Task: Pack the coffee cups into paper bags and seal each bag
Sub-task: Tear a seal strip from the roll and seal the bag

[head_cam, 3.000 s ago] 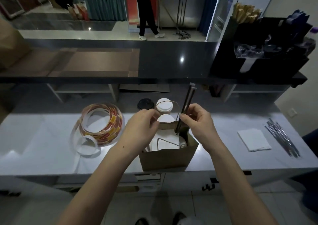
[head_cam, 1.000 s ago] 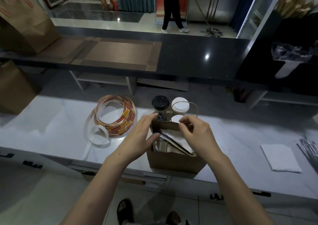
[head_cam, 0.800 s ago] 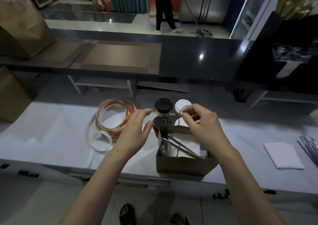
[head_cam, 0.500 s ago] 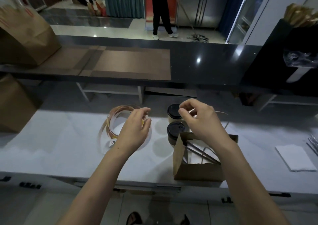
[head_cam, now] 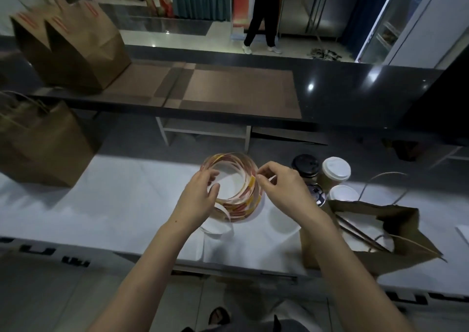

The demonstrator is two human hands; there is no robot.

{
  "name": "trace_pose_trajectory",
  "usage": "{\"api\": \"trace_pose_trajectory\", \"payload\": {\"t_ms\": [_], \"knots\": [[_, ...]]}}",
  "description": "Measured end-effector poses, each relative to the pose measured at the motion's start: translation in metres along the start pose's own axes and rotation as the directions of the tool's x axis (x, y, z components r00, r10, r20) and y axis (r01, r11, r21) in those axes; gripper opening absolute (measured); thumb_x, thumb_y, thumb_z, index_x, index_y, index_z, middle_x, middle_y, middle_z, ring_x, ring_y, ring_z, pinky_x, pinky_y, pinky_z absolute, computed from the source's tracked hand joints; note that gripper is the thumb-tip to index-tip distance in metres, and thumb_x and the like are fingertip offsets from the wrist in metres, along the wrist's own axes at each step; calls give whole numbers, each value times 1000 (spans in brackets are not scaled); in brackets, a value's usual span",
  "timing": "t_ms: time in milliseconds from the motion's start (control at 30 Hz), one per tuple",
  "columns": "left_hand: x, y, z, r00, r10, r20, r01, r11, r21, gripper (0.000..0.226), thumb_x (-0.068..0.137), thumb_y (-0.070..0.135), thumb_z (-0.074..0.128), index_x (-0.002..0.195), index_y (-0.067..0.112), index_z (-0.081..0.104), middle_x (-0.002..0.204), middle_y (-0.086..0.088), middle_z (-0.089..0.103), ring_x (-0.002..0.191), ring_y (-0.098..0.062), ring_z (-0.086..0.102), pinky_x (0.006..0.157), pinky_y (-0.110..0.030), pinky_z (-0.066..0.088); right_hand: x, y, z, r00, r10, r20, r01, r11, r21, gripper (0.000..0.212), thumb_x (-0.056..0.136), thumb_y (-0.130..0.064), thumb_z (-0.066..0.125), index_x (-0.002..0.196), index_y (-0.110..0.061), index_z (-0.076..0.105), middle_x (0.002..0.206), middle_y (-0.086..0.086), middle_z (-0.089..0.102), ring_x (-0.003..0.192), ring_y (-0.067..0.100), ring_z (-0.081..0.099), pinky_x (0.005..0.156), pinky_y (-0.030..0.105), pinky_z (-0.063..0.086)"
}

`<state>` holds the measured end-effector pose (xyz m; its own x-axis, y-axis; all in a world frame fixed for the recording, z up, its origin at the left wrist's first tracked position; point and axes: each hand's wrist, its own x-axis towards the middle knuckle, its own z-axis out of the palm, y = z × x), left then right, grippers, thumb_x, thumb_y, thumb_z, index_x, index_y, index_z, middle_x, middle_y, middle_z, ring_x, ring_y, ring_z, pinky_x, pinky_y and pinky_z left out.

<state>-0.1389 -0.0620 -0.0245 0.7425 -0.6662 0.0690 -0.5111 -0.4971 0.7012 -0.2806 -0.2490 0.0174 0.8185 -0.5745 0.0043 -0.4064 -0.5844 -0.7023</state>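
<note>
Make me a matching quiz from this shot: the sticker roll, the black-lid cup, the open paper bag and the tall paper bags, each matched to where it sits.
Things:
1. sticker roll
2. black-lid cup
3. open paper bag
4. tall paper bags

Places:
A. on the raised dark counter, far left
B. held by the left hand and right hand
C. beside the white-lid cup
D. on the white table, right of the right forearm

Pairs: 1-B, 2-C, 3-D, 4-A
</note>
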Motion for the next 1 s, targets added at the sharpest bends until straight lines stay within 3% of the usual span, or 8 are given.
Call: {"api": "trace_pose_trajectory", "payload": {"t_ms": [333, 600, 700, 767, 867, 1000], "knots": [[-19, -86, 13, 957, -289, 36, 289, 957, 1, 32, 106, 20, 49, 137, 15, 58, 127, -2, 62, 104, -12, 59, 89, -26, 44, 20, 3, 92, 970, 23, 243, 5, 993, -115, 10, 98, -32, 61, 101, -29, 70, 96, -14, 70, 93, 10, 63, 84, 39, 56], [-36, -125, 35, 879, -468, 89, 469, 883, 10, 34, 105, 18, 48, 137, 11, 59, 124, -6, 66, 103, -18, 60, 89, -30, 47, 18, 14, 169, 901, -71, 427, 163, 970, -181, 13, 93, -15, 63, 82, -15, 69, 78, -1, 67, 74, 15, 63, 72, 42, 60], [-41, -131, 43, 855, -509, 102, 510, 860, 17, 34, 104, 18, 48, 135, 12, 60, 125, -7, 66, 104, -20, 62, 89, -27, 45, 19, 21, 192, 861, -115, 496, 260, 937, -234, 6, 91, -17, 66, 93, -14, 70, 92, 3, 67, 84, 22, 64, 75, 40, 57], [-45, -133, 45, 845, -525, 107, 526, 850, 19, 34, 104, 18, 48, 136, 11, 60, 126, -8, 66, 108, -22, 63, 91, -29, 46, 19, 28, 202, 847, -115, 519, 297, 913, -281, 17, 92, -21, 70, 107, -14, 70, 101, 5, 68, 90, 23, 65, 79, 38, 58], [-49, -134, 46, 835, -538, 111, 540, 842, 20, 35, 105, 18, 47, 137, 11, 60, 127, -7, 66, 109, -22, 63, 93, -30, 47, 17, 35, 210, 839, -101, 534, 291, 914, -283, 29, 92, -20, 70, 119, -12, 65, 99, 6, 68, 87, 23, 65, 75, 36, 57], [-52, -134, 47, 827, -552, 109, 554, 833, 13, 35, 105, 18, 47, 137, 12, 60, 128, -8, 66, 111, -22, 63, 93, -29, 47, 15, 42, 217, 839, -92, 536, 316, 885, -341, 16, 93, -18, 68, 105, -12, 74, 91, 5, 67, 81, 23, 66, 76, 40, 61]]}}
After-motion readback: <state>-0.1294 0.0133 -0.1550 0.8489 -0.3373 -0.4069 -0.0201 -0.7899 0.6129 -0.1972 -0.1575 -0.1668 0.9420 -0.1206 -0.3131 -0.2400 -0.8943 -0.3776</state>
